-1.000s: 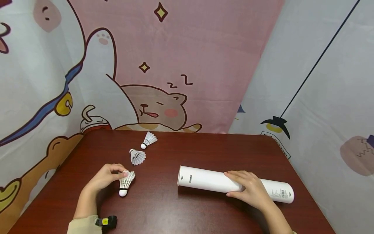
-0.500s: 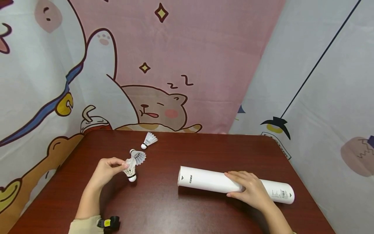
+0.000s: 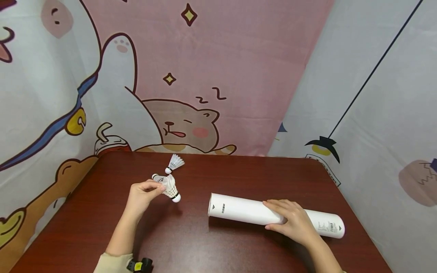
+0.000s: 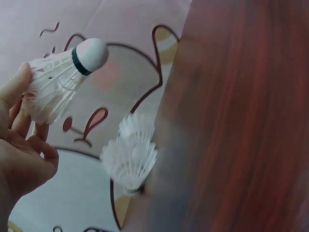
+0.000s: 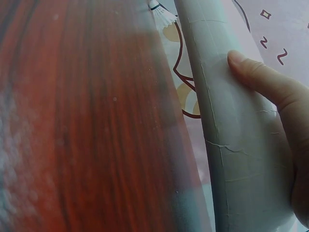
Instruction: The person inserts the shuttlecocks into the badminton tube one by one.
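Note:
My left hand (image 3: 142,197) pinches a white shuttlecock (image 3: 172,190) by its feather skirt, above the table. Its cork, banded in dark green or black, points right and toward me in the head view. In the left wrist view, thumb and fingers grip the feather rim of this shuttlecock (image 4: 58,87). A second shuttlecock (image 3: 156,177) lies just behind it, partly hidden. Farther back lies a third shuttlecock (image 3: 176,162). At the right, my right hand (image 3: 291,220) grips a long white tube (image 3: 235,208) round its middle; the thumb lies along the tube (image 5: 212,87) in the right wrist view.
The dark red-brown wooden table (image 3: 191,242) has rounded far corners. A printed cartoon cloth (image 3: 246,76) hangs directly behind and beside it. A black wrist device (image 3: 140,265) sits on the left sleeve.
My left hand has lifted the shuttlecock and carried it right and away from me; the cork has swung to the right. The right hand and tube have stayed in place.

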Demonstrator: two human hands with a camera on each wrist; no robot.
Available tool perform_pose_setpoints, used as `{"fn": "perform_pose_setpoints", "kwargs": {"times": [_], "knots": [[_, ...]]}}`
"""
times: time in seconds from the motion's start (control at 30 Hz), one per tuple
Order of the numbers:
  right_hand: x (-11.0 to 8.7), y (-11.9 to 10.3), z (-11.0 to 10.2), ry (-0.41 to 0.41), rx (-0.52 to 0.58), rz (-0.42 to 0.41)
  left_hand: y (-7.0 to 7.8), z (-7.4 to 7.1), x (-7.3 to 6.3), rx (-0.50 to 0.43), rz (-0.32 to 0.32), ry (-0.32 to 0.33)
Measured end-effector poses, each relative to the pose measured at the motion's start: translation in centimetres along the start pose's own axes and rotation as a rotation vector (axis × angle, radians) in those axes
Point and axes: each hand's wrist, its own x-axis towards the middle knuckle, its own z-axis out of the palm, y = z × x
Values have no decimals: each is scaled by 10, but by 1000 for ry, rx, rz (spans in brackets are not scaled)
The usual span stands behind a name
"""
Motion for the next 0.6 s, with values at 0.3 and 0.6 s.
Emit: {"fn": "perform_pose_setpoints", "kwargs": {"times": [0.3, 0.6], "knots": [[0, 1, 0, 12, 1, -8, -6, 34, -10, -114, -104, 10], [0, 0, -1, 0, 15, 8, -10, 68, -24, -205, -122, -27]]}}
